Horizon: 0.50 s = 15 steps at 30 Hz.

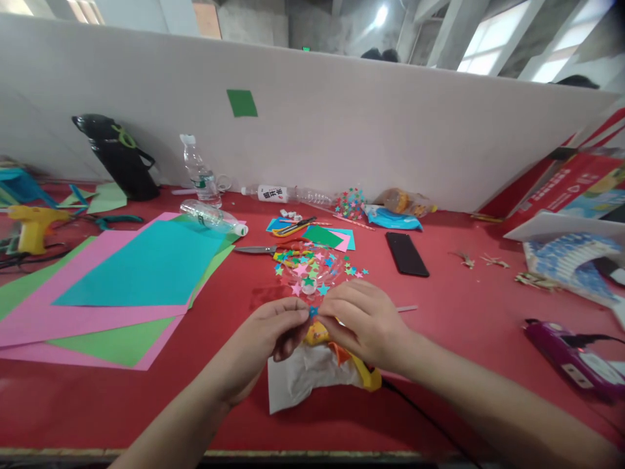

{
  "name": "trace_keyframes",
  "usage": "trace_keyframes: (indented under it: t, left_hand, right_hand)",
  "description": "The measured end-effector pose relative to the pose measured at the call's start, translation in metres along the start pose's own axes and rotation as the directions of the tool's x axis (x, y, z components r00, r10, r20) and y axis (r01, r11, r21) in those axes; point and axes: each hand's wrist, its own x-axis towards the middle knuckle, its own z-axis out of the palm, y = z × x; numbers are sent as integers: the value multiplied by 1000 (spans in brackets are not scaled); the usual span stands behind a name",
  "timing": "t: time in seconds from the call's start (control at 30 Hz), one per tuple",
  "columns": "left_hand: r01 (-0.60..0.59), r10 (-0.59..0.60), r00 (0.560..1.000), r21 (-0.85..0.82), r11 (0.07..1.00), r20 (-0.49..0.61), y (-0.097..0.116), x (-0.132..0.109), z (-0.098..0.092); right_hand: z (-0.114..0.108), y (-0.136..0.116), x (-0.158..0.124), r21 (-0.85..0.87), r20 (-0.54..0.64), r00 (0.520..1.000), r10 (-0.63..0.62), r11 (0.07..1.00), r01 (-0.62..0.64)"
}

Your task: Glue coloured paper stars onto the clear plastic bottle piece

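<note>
My left hand [271, 335] and my right hand [364, 322] meet above the red table [439, 306], fingertips pinched together on a tiny blue paper star [313, 312]. Under them lies a yellow glue gun [364, 374] on a crumpled white paper [303, 378]. Just beyond the fingers sits a clear cut bottle bottom [308, 273] with several small coloured stars in and around it.
Large teal, pink and green paper sheets [141, 267] lie at the left. Scissors [263, 249], a black phone [407, 254], water bottles [200, 170], a black flask [120, 156], another yellow glue gun [32, 225] and a purple glue gun [571, 355] are spread around. A white partition [342, 124] stands behind.
</note>
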Motion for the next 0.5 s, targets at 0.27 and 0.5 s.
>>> trace_keyframes:
  t: [0.27, 0.5]
  left_hand:
    - [-216, 503, 852, 775, 593, -147, -15, 7, -7]
    - [-216, 636, 770, 923, 318, -39, -19, 20, 0]
  right_hand:
    - [-23, 24, 15, 133, 22, 994, 104, 985, -106]
    - [-20, 26, 26, 238, 182, 981, 65, 965, -108]
